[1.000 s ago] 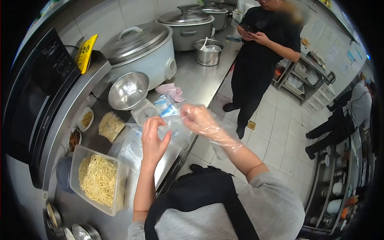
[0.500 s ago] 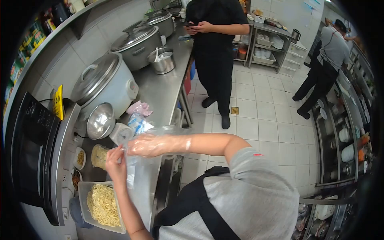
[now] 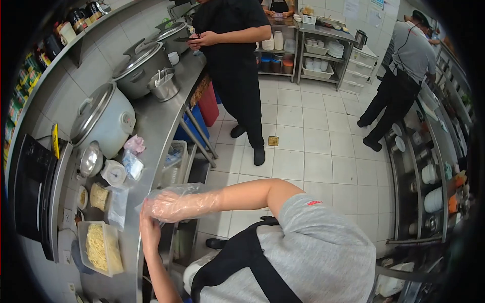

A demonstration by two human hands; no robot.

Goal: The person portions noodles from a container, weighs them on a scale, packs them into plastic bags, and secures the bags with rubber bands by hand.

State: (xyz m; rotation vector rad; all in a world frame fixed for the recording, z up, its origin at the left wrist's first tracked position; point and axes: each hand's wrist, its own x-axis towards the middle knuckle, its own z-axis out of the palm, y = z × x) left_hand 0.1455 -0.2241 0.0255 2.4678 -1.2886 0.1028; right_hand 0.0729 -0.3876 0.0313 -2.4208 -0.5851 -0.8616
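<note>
My right hand (image 3: 172, 205) is inside a loose, clear plastic glove that reaches over the wrist; its fingers are hard to make out through the crinkled film. My bare left hand (image 3: 148, 220) is closed on the plastic at the right hand's fingertips. Both hands are at the front edge of the steel counter (image 3: 132, 242). To their left lie a flat clear plastic bag (image 3: 117, 208), a bag of pale food (image 3: 99, 197) and a plastic tub (image 3: 117, 252) of yellow noodles (image 3: 96, 247).
Beyond the bag stand a dial scale (image 3: 114, 173), a steel bowl (image 3: 91, 159) and a large rice cooker (image 3: 103, 121). A person in black (image 3: 230, 65) stands by the counter holding a phone. Another person (image 3: 406, 65) works at the right shelves.
Both hands have drawn back from above the counter toward its front edge, with the plastic glove between them. The view has shifted, so the counter things appear further left.
</note>
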